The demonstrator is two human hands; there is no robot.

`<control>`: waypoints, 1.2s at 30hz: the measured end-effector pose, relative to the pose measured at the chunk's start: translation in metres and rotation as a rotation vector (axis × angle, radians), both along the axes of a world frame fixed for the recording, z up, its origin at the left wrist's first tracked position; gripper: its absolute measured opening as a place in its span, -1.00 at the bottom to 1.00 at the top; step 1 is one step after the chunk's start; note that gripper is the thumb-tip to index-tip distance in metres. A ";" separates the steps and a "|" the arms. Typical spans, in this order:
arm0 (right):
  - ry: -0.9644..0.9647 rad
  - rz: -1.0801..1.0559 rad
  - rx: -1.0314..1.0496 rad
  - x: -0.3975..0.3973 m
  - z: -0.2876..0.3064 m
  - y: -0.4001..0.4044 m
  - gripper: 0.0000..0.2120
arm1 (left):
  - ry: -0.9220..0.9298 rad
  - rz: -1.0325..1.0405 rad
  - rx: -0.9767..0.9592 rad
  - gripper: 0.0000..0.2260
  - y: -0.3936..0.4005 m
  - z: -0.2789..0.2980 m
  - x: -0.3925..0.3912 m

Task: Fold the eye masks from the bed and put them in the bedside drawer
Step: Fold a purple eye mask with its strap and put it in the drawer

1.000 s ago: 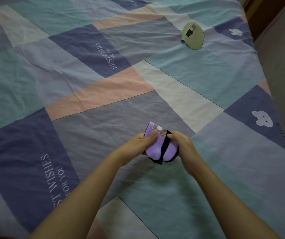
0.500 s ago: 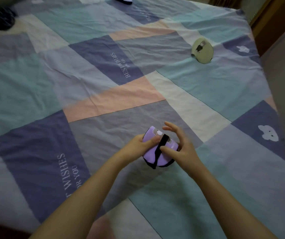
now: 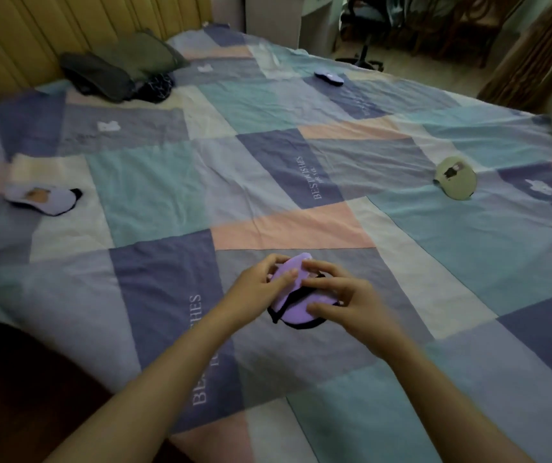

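While the folded purple eye mask [image 3: 296, 295] sits above the bed [image 3: 435, 262], both hands grip it. Left hand [image 3: 261, 290] pinches its left edge; right hand [image 3: 344, 302] clasps its right.

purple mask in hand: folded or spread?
Folded: purple mask is doubled into a half-oval, strap wrapped across it, gripped by left hand and right hand.

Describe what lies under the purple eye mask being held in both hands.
Under the purple eye mask is the patchwork bedsheet. The left hand and right hand grip it from both sides. Whether it touches the sheet, and what its underside hides, cannot be seen.
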State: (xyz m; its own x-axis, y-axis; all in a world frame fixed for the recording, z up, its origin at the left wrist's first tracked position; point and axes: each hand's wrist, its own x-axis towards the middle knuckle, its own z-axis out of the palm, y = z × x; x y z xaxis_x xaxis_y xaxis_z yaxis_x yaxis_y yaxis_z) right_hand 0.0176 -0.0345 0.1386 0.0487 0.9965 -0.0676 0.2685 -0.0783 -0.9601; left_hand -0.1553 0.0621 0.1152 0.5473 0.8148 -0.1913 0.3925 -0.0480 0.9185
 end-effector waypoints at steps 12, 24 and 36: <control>0.060 0.257 0.120 -0.130 0.153 0.036 -0.58 | 0.882 0.294 0.733 -0.36 -0.034 0.168 -0.202; 0.089 0.697 0.309 -0.412 0.283 0.038 -0.59 | 1.174 0.625 0.593 -0.36 -0.144 0.289 -0.468; 0.080 0.903 0.347 -0.650 0.263 0.072 -0.58 | 1.311 0.755 0.448 -0.36 -0.152 0.268 -0.667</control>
